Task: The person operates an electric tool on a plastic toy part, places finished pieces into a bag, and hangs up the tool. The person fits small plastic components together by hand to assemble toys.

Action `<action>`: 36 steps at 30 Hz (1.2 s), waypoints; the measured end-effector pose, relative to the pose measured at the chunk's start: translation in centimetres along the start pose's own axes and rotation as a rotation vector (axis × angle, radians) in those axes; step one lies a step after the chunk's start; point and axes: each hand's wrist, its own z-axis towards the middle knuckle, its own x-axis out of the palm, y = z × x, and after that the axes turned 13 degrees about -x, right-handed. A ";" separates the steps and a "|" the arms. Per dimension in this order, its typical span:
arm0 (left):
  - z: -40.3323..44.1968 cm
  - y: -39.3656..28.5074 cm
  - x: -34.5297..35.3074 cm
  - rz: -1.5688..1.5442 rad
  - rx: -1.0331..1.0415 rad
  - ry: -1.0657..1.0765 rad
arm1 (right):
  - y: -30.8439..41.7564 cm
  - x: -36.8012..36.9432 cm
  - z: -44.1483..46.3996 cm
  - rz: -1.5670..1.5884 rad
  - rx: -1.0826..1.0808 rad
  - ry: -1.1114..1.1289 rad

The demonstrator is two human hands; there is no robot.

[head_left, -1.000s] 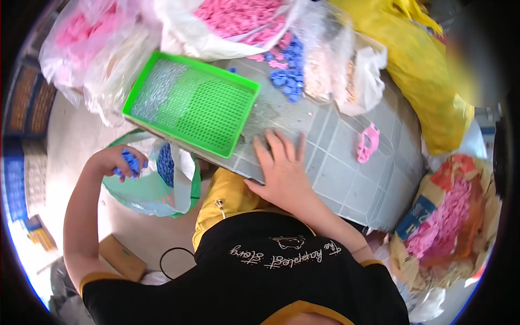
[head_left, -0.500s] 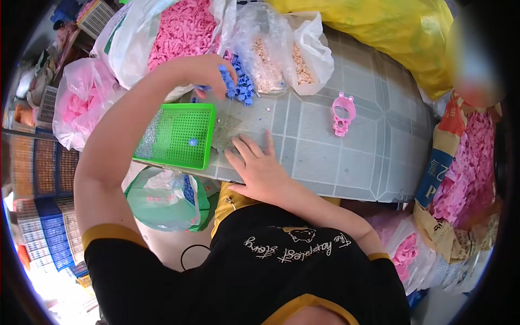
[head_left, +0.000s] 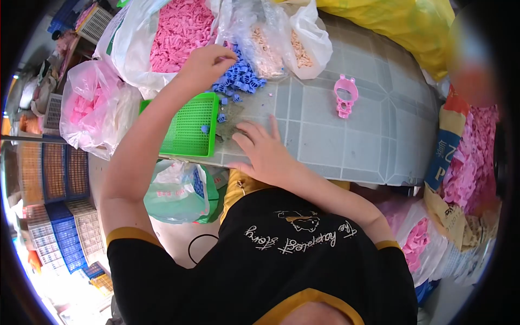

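Note:
My left hand (head_left: 208, 65) is over the near left side of a pile of blue plastic pieces (head_left: 241, 78). Its bent fingers are apart, with no piece visible in them. Spread on the grey table (head_left: 314, 132) near its front edge, my right hand (head_left: 265, 154) holds nothing. Between my left forearm and right hand sits a green perforated tray (head_left: 189, 127), partly hidden by that forearm. One small blue piece (head_left: 205, 129) lies in the tray, and a few others lie beside it. A pink bear-shaped piece (head_left: 345, 96) rests farther right.
Open bags of pink pieces (head_left: 181, 35) and beige pieces (head_left: 299, 51) stand along the back. A yellow bag (head_left: 395, 27) is at the back right. Below the front edge hangs a green-and-white bag (head_left: 176, 197). At right is a paper sack (head_left: 441, 157) of pink pieces.
My left hand rose from beside the low bag with blue pieces, reached the pile and let them go. The blue pile has grown, and a blue piece now lies in the tray.

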 end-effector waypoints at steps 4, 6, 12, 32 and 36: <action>-0.4 0.7 1.5 0.047 -0.128 -0.178 | -0.3 0.5 -0.3 -0.002 0.011 -0.156; -0.8 -0.9 2.0 0.204 -0.204 -0.190 | -0.3 0.6 -0.4 -0.008 -0.006 -0.169; -2.6 -0.9 0.6 -0.003 0.154 -0.114 | -0.8 -0.7 -2.7 -0.084 0.071 -0.301; -11.1 1.7 2.0 0.195 0.061 -0.343 | -3.8 -10.6 -9.7 -0.349 0.368 -0.618; -7.1 0.3 3.7 0.360 0.294 -0.508 | -5.6 -11.3 -11.5 -0.315 0.479 -0.742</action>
